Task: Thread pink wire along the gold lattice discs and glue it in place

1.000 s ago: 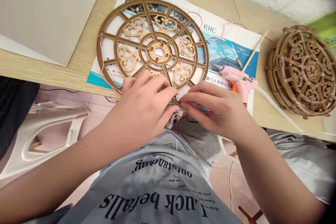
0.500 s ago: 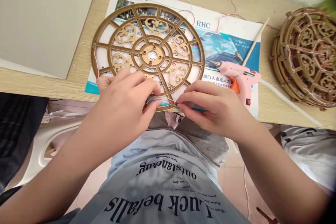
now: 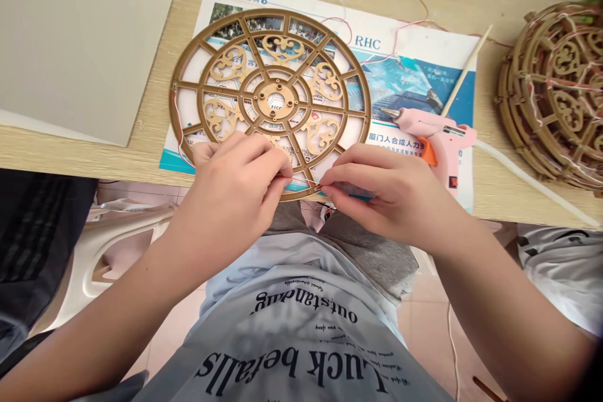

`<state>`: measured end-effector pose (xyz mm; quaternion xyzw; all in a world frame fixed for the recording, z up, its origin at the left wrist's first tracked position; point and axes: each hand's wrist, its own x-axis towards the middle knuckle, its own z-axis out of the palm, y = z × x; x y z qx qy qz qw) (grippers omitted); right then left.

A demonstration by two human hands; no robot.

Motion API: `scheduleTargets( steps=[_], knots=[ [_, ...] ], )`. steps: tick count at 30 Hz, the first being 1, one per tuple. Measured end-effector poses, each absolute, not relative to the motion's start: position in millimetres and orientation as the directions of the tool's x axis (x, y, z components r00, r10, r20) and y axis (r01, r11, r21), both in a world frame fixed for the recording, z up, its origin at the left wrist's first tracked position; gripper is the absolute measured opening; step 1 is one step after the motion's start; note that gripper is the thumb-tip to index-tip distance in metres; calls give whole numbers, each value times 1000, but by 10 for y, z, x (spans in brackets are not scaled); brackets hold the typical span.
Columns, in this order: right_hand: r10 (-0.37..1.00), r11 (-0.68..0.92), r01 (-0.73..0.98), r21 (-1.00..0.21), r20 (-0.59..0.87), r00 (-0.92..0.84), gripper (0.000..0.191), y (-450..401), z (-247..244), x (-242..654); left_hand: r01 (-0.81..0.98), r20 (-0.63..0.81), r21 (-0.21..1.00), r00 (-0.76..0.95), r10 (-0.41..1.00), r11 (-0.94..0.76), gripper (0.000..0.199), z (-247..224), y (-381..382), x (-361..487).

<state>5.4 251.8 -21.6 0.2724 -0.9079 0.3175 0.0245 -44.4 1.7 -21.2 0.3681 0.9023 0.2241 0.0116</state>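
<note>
A round gold-brown openwork frame with scroll ornaments lies on a printed sheet, its near rim at the table's front edge. My left hand rests over the lower left of the rim, thumb and index finger pinched on a thin red and white wire. This wire runs to my right hand, whose thumb and index finger are closed on its other end beside a spoke at the near rim. Another stretch of wire follows the left rim. The exact fingertip contact is partly hidden.
Right of the frame lies a pink glue gun with a white glue stick. A stack of similar frames stands at the far right. A grey board covers the table's left. Loose wires trail behind.
My left thumb and index finger have closed together, and the wire between my hands now looks straighter. The whole view has shifted slightly. My right hand keeps its pinch at the rim.
</note>
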Motion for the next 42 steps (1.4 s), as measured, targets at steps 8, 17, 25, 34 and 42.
scheduleTargets(
  steps=[8,17,25,34,42],
  knots=[
    [-476,657,-496,-568,198,-857,14,2512,-222,67,565,121,409,-812,571,717,8,-194,2,-375],
    [-475,655,-504,-562,212,-854,13,2511,-232,59,571,127,504,-791,598,649,22,-215,-31,-391],
    [-478,655,-506,-561,211,-853,13,2515,-218,64,640,89,529,-695,713,557,7,-186,-33,-376],
    [-477,655,-497,-570,198,-856,12,2502,-209,55,601,125,579,-733,668,551,17,-237,137,-359],
    [-471,659,-505,-557,218,-855,13,2512,-221,70,613,126,583,-716,686,533,18,-257,150,-346]
  ],
)
